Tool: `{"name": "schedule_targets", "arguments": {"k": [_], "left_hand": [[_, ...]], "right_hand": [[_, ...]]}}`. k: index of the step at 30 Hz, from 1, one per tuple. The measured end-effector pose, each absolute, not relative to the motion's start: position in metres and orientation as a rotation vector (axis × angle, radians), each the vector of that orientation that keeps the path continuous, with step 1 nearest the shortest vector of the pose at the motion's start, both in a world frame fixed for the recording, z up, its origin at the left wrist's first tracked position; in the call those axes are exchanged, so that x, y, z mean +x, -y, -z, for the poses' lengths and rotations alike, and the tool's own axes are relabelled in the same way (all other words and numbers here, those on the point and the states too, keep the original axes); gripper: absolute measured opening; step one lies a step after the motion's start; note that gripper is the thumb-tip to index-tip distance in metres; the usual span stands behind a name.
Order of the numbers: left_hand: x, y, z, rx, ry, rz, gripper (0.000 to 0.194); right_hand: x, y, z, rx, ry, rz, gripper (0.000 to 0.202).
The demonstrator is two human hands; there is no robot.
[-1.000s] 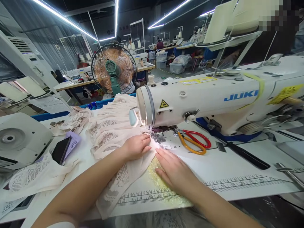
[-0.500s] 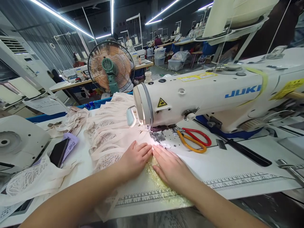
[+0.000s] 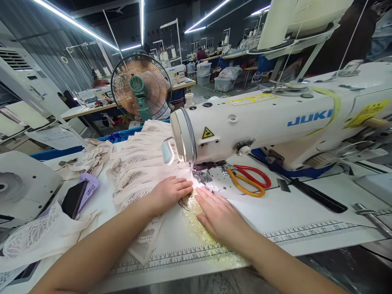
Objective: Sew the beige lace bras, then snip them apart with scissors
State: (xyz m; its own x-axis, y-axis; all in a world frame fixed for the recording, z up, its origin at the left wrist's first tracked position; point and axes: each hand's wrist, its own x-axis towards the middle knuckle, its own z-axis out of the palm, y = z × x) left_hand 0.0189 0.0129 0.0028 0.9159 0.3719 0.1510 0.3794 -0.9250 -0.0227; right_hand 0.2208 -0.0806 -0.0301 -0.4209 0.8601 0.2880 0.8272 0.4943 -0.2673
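My left hand (image 3: 171, 192) lies nearly flat on pale pink fabric (image 3: 134, 157), left of the needle area, its fingers pointing right. Beside it, my right hand (image 3: 219, 210) rests flat with fingers stretched toward the presser foot, over the edge of a crinkled yellowish, shiny strip (image 3: 197, 222). Both hands are just in front of the lit needle area of a white sewing machine (image 3: 257, 122). The pink pieces with lace panels spread in a row to the left. What lies beneath my fingers is partly hidden.
Orange- and red-handled scissors (image 3: 248, 181) and a black-handled tool (image 3: 320, 197) lie to the right. A dark phone-like object (image 3: 73, 199) sits at the left on purple paper. A fan (image 3: 141, 87) stands behind the table, whose front edge carries a ruler strip (image 3: 309, 233).
My left hand has shifted slightly left, and its fingers lie flatter. More lace fabric shows below my left forearm. My right hand has barely moved. The view has shifted slightly.
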Motion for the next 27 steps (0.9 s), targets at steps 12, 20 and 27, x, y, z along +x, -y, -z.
{"name": "schedule_targets", "arguments": {"k": [12, 20, 27], "left_hand": [[0.018, -0.029, -0.001, -2.981, 0.592, 0.211, 0.033], [0.025, -0.042, -0.004, -2.925, 0.671, 0.061, 0.034], [0.011, 0.024, -0.023, -2.597, 1.22, 0.035, 0.03]], "right_hand": [[0.222, 0.082, 0.033, -1.379, 2.323, -0.093, 0.044], [0.219, 0.08, 0.024, -1.386, 2.352, -0.097, 0.043], [0.26, 0.136, 0.025, -1.213, 2.333, -0.265, 0.045]]}}
